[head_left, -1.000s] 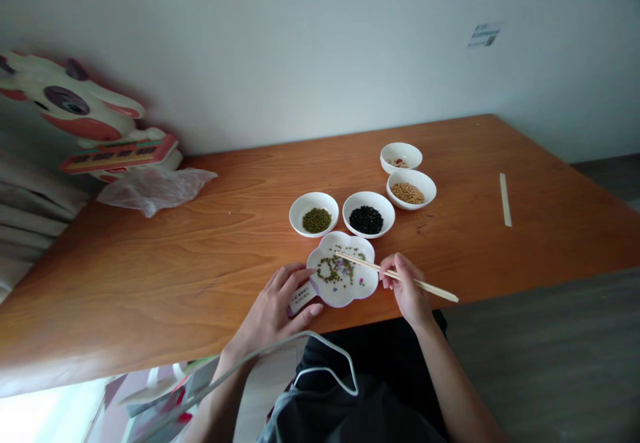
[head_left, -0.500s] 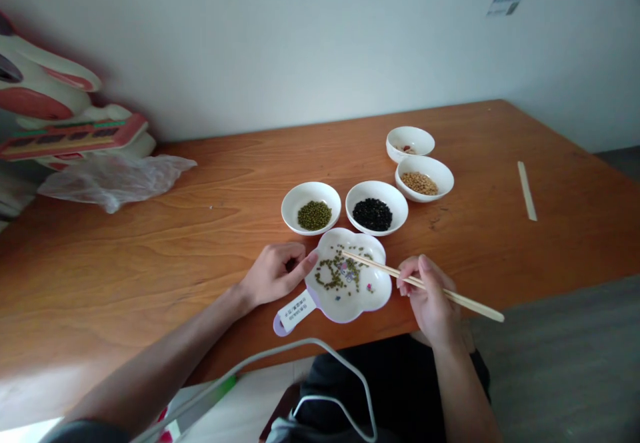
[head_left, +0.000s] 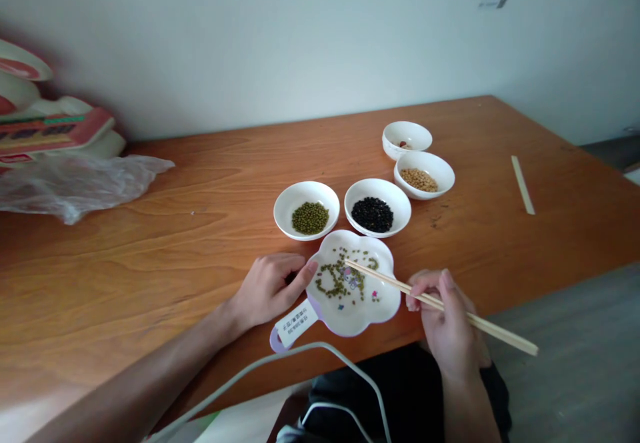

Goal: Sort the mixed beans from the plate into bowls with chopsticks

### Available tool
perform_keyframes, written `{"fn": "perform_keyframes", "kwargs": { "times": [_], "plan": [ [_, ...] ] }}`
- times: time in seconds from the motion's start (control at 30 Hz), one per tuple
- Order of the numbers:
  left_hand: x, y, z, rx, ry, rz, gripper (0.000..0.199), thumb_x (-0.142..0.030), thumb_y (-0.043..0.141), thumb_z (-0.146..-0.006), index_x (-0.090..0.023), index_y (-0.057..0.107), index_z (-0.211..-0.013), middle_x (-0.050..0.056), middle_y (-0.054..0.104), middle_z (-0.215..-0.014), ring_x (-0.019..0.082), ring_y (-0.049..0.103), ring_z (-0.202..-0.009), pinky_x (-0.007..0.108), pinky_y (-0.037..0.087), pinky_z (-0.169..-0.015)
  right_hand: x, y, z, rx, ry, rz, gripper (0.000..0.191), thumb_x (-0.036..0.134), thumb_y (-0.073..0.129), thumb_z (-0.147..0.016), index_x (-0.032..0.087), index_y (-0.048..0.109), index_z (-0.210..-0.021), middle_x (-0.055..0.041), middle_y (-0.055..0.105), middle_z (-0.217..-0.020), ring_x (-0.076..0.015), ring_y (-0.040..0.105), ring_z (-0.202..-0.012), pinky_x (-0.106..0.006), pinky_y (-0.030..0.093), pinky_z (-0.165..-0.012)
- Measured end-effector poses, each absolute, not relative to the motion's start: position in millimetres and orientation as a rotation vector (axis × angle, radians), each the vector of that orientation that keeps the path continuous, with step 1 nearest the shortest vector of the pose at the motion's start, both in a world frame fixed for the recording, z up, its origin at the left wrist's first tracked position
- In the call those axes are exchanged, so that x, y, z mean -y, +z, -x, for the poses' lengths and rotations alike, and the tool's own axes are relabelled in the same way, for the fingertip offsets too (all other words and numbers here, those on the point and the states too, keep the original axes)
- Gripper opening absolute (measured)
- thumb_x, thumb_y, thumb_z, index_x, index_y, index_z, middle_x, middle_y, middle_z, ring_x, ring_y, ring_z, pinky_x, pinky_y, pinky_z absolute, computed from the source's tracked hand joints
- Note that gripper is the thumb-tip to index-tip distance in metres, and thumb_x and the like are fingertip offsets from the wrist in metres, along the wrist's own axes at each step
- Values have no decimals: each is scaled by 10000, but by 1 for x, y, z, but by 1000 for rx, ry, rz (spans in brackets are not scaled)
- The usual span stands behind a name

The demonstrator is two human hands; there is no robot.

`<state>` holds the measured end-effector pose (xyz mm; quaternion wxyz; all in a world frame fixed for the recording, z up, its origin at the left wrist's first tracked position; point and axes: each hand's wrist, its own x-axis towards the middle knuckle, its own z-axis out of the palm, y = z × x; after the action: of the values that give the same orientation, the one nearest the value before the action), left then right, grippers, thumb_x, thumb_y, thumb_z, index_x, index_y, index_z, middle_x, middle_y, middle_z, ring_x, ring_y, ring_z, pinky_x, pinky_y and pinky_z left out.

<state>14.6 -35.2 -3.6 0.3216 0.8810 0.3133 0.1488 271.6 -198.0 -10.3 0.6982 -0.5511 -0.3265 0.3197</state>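
Note:
A white flower-shaped dish (head_left: 373,316) with a lilac edge and a labelled handle lies near the table's front edge, mung beans (head_left: 333,286) scattered inside it. My left hand (head_left: 273,290) rests on the table, its fingers curled and its thumb pressed on the dish's left rim. In my right hand (head_left: 447,313) is a pair of wooden chopsticks (head_left: 493,328). Their tips, close together, reach in among the beans; whether they pinch one is too small to tell. Just behind the dish stand a bowl of mung beans (head_left: 310,218) and a bowl of black beans (head_left: 373,214).
A bowl of tan beans (head_left: 419,180) and a bowl with a few reddish bits (head_left: 406,143) stand farther back. A chopstick sleeve-like strip (head_left: 523,185) lies at right. Left are a plastic bag (head_left: 85,180) and a toy keyboard (head_left: 60,130). A white cable (head_left: 320,345) crosses in front.
The view has shifted a little, so the toy and bag sit farther left. My left thumb stays on the dish's rim. The chopsticks stay over the beans, with their tips slightly lower in view.

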Motion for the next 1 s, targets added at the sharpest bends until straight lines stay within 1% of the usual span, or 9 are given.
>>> {"fn": "perform_keyframes", "kwargs": {
  "times": [0.17,0.3,0.43,0.53,0.63,0.77,0.83,0.93,1.0],
  "plan": [
    [29,-2,-17,-728,422,-2283,516,-399,464,-1136,-180,492,-669,-30,497,-633,95,449,-583,251,357,-585,192,17,-262,868,654,1304,671,563,358,-1118,238,729,-663,-44,608,-566,-193,618,-635,-320,472,-591],
    [23,-2,-20,-659,449,-2303,518,-392,450,-1142,-183,491,-670,-26,494,-631,99,439,-582,272,345,-590,163,55,-251,929,611,1449,627,620,406,-1096,244,749,-730,-55,643,-643,-199,616,-648,-340,456,-590],
    [24,-2,-19,-599,426,-2308,495,-357,435,-1148,-184,514,-692,-20,522,-646,107,476,-606,275,377,-625,151,76,-232,864,437,1512,611,576,410,-1112,243,712,-698,-49,628,-631,-187,604,-634,-336,434,-579],
    [25,-1,-17,-614,416,-2285,489,-354,430,-1150,-183,524,-701,-21,530,-649,106,485,-603,268,388,-624,167,69,-221,831,418,1546,618,539,377,-1126,247,696,-685,-48,625,-619,-185,599,-623,-337,435,-575],
    [26,2,-16,-605,405,-2296,493,-368,432,-1145,-188,507,-693,-22,519,-646,108,477,-597,269,385,-609,191,54,-222,922,397,1634,588,517,372,-1124,248,721,-736,-58,651,-659,-202,620,-647,-343,442,-576],
    [26,4,-15,-568,404,-2300,479,-357,418,-1136,-195,502,-692,-11,533,-670,118,491,-617,274,402,-623,213,43,-235,1011,382,1682,642,592,270,-1113,270,752,-836,-77,732,-784,-241,697,-762,-352,479,-603],
    [26,4,-15,-582,409,-2288,474,-348,424,-1131,-195,504,-689,-10,532,-670,117,492,-616,271,403,-622,215,43,-240,1035,334,1661,672,600,236,-1114,280,761,-842,-74,739,-785,-244,705,-769,-353,492,-613],
    [26,3,-14,-606,424,-2258,482,-347,428,-1131,-192,493,-679,-15,521,-659,110,479,-598,268,390,-609,212,42,-242,1061,292,1653,539,494,350,-1126,280,780,-880,-61,744,-793,-228,688,-731,-352,499,-632],
    [26,2,-15,-605,429,-2239,485,-346,418,-1137,-189,491,-684,-16,525,-663,106,482,-600,266,392,-615,209,41,-240,1076,322,1652,440,418,413,-1122,273,775,-918,-61,754,-839,-230,698,-774,-356,505,-669]
  ]
}}
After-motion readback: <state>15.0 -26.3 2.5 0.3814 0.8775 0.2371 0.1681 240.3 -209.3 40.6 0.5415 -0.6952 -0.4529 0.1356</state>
